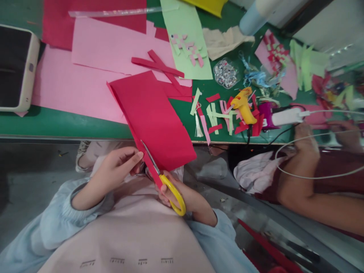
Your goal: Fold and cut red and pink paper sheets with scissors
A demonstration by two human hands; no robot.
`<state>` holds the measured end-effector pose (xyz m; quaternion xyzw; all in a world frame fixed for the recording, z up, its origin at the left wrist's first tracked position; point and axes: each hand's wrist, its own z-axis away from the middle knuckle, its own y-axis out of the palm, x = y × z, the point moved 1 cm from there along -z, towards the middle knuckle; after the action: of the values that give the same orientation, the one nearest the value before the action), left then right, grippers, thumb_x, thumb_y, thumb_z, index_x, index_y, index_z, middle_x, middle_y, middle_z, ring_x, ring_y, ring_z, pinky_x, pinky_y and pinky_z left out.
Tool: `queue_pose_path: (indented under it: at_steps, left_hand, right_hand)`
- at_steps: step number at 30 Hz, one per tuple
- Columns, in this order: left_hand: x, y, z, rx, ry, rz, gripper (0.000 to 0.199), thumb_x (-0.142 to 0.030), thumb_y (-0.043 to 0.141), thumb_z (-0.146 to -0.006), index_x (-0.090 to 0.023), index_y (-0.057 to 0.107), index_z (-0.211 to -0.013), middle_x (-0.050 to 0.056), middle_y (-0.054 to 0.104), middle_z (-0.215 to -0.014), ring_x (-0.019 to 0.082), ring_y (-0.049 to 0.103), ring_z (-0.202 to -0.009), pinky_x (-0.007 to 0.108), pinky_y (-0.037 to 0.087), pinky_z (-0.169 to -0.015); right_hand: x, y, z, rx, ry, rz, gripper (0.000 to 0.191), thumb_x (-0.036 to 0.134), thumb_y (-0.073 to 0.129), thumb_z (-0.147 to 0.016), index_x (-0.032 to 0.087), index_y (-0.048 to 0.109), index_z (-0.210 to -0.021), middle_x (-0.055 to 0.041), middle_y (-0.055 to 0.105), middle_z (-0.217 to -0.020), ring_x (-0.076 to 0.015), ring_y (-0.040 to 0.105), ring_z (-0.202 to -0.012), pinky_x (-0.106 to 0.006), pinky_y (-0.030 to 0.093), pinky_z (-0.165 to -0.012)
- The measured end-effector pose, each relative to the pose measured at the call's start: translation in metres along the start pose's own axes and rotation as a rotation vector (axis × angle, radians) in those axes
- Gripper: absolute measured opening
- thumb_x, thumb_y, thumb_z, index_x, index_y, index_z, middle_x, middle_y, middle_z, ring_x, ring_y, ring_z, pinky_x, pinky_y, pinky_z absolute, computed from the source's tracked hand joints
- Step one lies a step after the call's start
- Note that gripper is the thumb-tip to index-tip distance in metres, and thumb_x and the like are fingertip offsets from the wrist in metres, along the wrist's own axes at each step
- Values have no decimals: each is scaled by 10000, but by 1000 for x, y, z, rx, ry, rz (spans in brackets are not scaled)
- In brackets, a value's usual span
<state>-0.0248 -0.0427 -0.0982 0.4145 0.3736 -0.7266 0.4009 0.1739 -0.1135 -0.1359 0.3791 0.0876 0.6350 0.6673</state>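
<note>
A large red sheet (156, 117) slants over the table's front edge, its lower end above my lap. My left hand (121, 167) pinches the sheet's left edge between thumb and fingers. Yellow-handled scissors (174, 195) are gripped in my right hand (176, 191). Their metal blades lie along the sheet's left side, with a narrow red strip to the left of them. The strip's lower end rests by my right fingers. Two crossed red strips (162, 67) lie behind the sheet on pink paper (85, 87).
On the green table (62, 127) are a phone (14, 68), a yellow glue gun (244, 106), small paper strips, a tub of beads (226, 72) and a white plug with a cable (287, 116). Another person's arm (301, 178) is at the right.
</note>
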Motion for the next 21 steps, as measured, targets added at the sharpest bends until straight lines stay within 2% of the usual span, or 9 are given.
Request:
queue_pose_path:
  at_steps: [4, 9, 11, 15, 21]
  left_hand:
    - [0, 0, -3, 3, -34, 12, 404, -444, 515, -895, -190, 552, -582, -38, 542, -505, 93, 495, -476, 207, 389, -476]
    - [-1, -8, -8, -110, -9, -89, 383, -440, 519, -882, -191, 556, -592, -39, 545, -506, 97, 495, -481, 221, 396, -503]
    - [0, -10, -9, -125, 17, -124, 381, -426, 511, -888, -191, 551, -590, -39, 542, -509, 98, 496, -490, 225, 400, -520]
    - [3, -9, -8, -93, 29, -119, 379, -423, 511, -897, -190, 557, -601, -41, 547, -515, 97, 495, -493, 224, 395, -509]
    - [2, -6, -6, -81, 32, -115, 380, -419, 506, -901, -188, 562, -604, -41, 551, -526, 95, 487, -499, 218, 390, -501]
  right_hand:
    - [4, 0, 2, -18, 19, 73, 564, 781, 545, -783, 230, 429, -818, 86, 446, -533, -75, 362, -412, -239, 253, -407]
    - [4, 1, 4, -79, 93, 120, 611, 812, 366, -834, 216, 460, -737, 75, 378, -463, -80, 333, -406, -244, 242, -411]
    - [5, 2, 6, -59, 40, 181, 613, 825, 343, -832, 226, 443, -748, 81, 359, -470, -84, 319, -404, -255, 251, -416]
    - [9, 8, 13, -10, -181, 385, 524, 764, 487, -837, 248, 395, -829, 79, 389, -577, -92, 344, -463, -273, 259, -450]
    - [21, 17, 21, -11, -233, 522, 492, 743, 408, -886, 251, 391, -893, 65, 382, -639, -98, 363, -485, -282, 298, -452]
